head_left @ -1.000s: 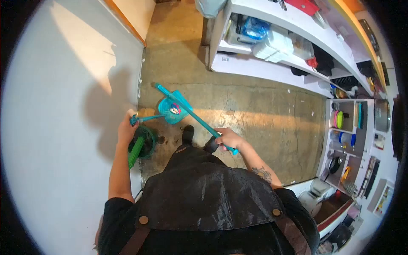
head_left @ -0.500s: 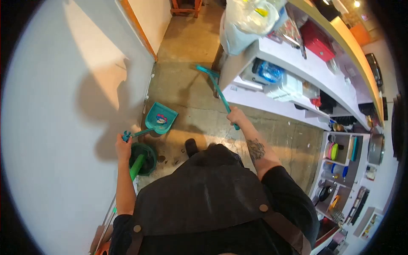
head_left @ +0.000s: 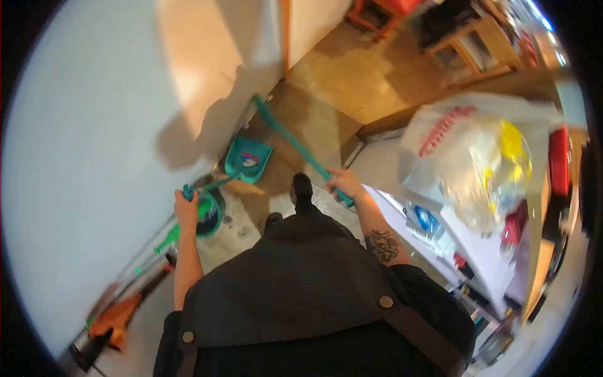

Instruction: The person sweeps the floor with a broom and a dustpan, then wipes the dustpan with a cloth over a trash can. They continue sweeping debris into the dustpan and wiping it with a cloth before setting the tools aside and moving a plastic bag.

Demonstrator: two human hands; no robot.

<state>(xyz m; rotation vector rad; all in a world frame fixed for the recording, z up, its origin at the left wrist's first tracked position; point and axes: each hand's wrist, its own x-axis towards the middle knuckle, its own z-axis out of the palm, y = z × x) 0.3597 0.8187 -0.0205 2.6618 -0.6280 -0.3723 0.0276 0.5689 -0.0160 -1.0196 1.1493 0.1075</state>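
My left hand is closed around the upper end of the handle of a teal dustpan. The dustpan's open tray lies low by the wall, with a colourful cartoon picture on it. In my right hand is the stick of a teal broom, gripped near its top. The broom slants away to the upper left, and its narrow head is near the base of the wall, beyond the dustpan. The head is blurred and its bristles cannot be made out.
A dark green bucket stands by the wall below my left hand. To the right is a white shelf unit with a bulging plastic bag on top. An orange thing leans at lower left. My dark shoes are on the floor.
The view has turned right and forward. The broom head has swung from beside the shelf to the wall side, past the dustpan. Both hands keep their grips.
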